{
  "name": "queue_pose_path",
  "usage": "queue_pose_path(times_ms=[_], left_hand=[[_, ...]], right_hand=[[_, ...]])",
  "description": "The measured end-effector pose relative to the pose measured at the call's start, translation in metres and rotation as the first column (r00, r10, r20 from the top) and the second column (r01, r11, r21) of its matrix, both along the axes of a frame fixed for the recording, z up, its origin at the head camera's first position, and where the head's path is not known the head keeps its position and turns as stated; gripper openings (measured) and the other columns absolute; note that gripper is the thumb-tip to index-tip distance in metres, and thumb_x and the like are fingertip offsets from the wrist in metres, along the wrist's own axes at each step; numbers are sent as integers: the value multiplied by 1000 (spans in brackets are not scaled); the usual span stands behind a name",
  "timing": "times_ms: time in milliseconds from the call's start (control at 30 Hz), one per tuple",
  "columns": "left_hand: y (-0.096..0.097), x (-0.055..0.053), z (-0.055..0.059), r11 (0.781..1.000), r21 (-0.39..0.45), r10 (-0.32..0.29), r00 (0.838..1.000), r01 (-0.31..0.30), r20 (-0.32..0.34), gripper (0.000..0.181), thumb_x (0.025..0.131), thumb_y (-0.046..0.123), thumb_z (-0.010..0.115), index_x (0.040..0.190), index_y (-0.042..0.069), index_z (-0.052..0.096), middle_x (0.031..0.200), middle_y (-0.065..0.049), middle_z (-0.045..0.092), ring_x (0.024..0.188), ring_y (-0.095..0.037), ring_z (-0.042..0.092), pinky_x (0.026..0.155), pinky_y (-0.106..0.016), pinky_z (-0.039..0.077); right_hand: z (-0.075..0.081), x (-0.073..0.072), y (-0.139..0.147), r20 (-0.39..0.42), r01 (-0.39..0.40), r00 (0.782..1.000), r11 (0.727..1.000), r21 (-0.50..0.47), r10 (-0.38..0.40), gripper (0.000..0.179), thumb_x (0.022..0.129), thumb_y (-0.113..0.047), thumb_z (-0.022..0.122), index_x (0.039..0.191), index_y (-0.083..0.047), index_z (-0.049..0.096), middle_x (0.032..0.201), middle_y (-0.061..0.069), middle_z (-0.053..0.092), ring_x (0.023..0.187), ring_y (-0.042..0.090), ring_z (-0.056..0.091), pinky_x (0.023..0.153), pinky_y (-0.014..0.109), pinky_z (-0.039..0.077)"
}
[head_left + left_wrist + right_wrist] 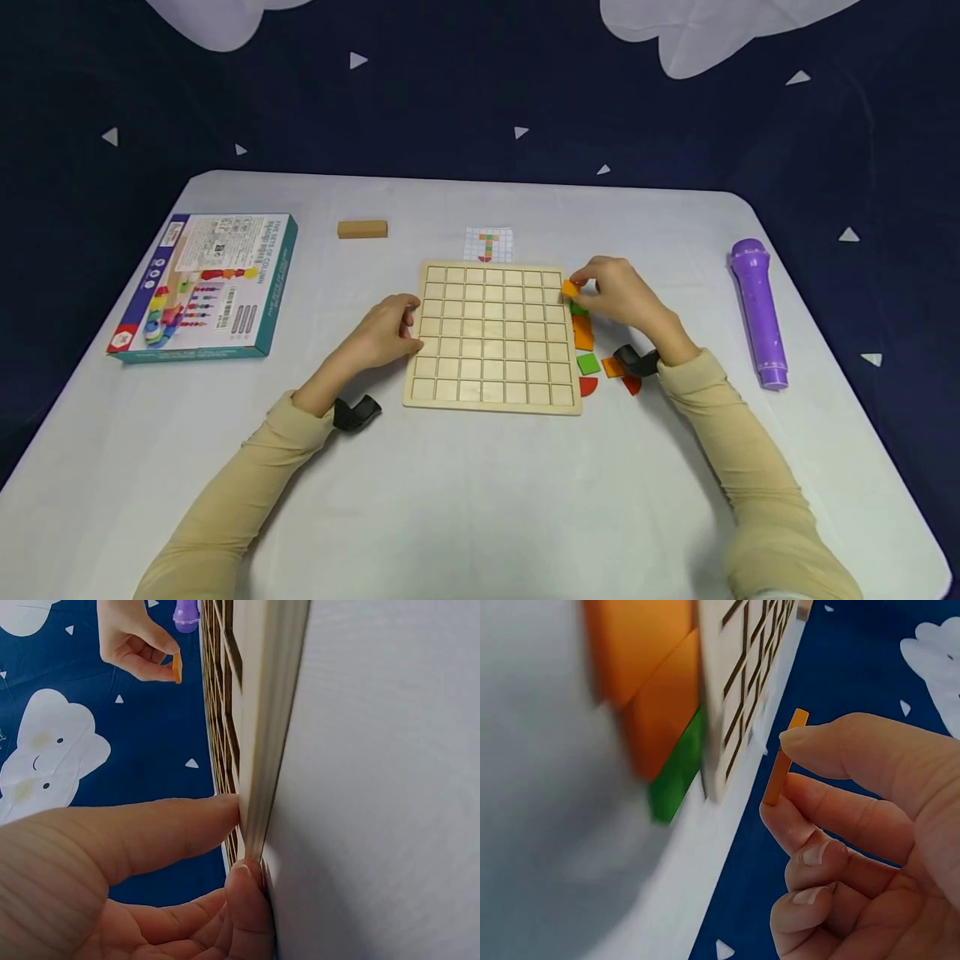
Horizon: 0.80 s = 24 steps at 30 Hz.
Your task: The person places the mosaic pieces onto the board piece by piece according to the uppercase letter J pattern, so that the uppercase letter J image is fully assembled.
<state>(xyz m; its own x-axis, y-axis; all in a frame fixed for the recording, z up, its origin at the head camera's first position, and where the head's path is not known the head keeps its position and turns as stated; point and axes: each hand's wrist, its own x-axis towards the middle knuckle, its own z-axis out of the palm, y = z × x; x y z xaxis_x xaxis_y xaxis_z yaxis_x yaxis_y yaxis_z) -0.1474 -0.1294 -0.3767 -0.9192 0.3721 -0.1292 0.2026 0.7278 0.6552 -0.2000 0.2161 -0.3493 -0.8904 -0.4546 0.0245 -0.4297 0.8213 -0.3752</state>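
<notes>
A pale wooden grid board (492, 407) lies flat on the white table. At its left edge is my left hand (380, 332), thumb on the rim and fingertips against the side in the left wrist view, gripping it. My right hand (617, 292) pinches an orange square tile (786, 759) between thumb and fingers, raised by the board's upper right corner. Below that hand, along the right edge, lie a green tile (578, 308) and orange tiles (582, 333). Nearer the front are a green tile (588, 364), an orange tile (612, 367) and red rounded pieces (588, 386).
Behind the board lies a small pattern card (480, 243) with a coloured figure on a grid. A brown wooden block (362, 229) sits to its left, and a toy box (217, 283) lies farther left. A purple cylinder (759, 312) rests on the right side.
</notes>
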Motion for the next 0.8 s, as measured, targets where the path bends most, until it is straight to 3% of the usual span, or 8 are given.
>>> queue_pose_path(times_ms=[467,800], left_hand=[[-1,0,-3,1000,11,-13,1000,13,-14,57,79,3,69,128,-10,43,88,-11,51,74,-17,54,68,-27,41],[0,1,-2,1000,-12,-3,1000,2,-29,57,79,4,69,129,-10,43,88,-10,52,74,-17,53,69,-28,39]], right_hand=[[3,-9,-48,1,-147,989,989,-23,147,24,82,-9,69,102,3,70,96,17,67,87,27,61,77,38,49],[6,-12,-78,26,-180,983,983,-19,180,24,82,-9,68,104,0,70,99,15,67,89,26,61,79,37,49]])
